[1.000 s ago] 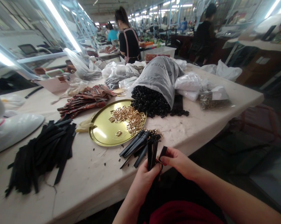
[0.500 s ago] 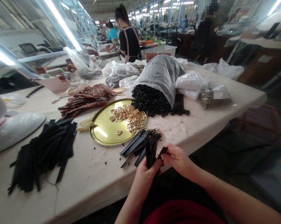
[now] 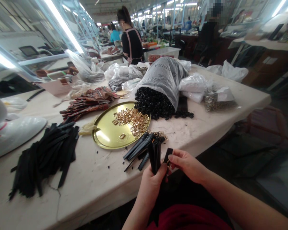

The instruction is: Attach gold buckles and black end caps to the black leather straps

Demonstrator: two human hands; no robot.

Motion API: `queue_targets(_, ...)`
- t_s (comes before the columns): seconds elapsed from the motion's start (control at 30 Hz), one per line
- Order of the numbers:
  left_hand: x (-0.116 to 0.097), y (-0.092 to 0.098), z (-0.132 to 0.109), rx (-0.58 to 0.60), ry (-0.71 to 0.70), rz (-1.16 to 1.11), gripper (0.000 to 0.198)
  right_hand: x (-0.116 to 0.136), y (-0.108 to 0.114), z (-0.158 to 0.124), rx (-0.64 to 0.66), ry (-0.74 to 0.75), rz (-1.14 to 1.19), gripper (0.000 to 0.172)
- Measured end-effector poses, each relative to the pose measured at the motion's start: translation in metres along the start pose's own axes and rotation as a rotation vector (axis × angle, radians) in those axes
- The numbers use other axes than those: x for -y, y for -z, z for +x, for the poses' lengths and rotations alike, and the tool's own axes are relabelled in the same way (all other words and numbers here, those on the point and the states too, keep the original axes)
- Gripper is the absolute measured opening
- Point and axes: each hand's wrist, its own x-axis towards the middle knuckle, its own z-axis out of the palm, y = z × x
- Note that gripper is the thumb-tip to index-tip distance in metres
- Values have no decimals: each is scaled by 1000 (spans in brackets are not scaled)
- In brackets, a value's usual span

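Several black straps (image 3: 154, 156) stand up in a bunch from my left hand (image 3: 154, 179), whose fingers are closed around them at the table's front edge. Just beside it, my right hand (image 3: 185, 162) pinches the end of one black strap (image 3: 168, 155) between thumb and fingers. A small gold-coloured metal piece (image 3: 168, 163) shows between the two hands; its exact shape is partly hidden by fingers. Beyond the hands lies a bundle of black straps (image 3: 136, 149) with gold buckles at their far ends. A round gold tray (image 3: 105, 132) holds a heap of gold buckles (image 3: 137, 123).
Loose black straps (image 3: 45, 159) are piled at the left, near a white machine base (image 3: 21, 131). Behind the tray are brown strips (image 3: 86, 103) and a plastic bag (image 3: 160, 73) spilling small black pieces (image 3: 153, 103). Clear packets (image 3: 196, 86) sit right of it. A person (image 3: 132, 41) stands farther back.
The strap end in my right hand has tipped more upright, and my right fingers have shifted slightly down along it. My left hand keeps its hold on the bunch.
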Motion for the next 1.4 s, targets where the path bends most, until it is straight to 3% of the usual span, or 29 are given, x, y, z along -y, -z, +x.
queue_targets(0.1, 0, -1, 1, -9, -17, 37, 30, 4, 3, 0, 18, -5, -54, 21)
queue_targets(0.3, 4, -1, 5, 43, -86, 27, 25, 3, 5, 3, 78, -86, 57, 21)
queue_targets(0.5, 3, 0, 8, 72, 14, -42, 24, 7, 4, 5, 57, -83, 3, 20)
queue_targets(0.6, 2, -1, 10, 51, 74, -77, 23, 2, 6, 8, 17, -152, 134, 19)
queue_targets(0.73, 3, -4, 11, 44, 47, -108, 24, -4, 5, 8, -14, -187, 314, 17)
queue_targets(0.9, -2, -7, 6, 64, 106, -201, 26, -1, 5, 2, 72, -169, 272, 22)
queue_targets(1.13, -4, -9, 2, 128, 86, -137, 28, 11, 9, -7, 74, 12, -146, 22)
queue_targets(1.3, 2, -12, 5, 39, 67, -37, 29, 14, 5, -10, -222, 492, -1030, 21)
queue_targets(1.4, 3, -13, 9, -28, 57, -16, 28, 10, 5, -12, -238, 692, -1404, 21)
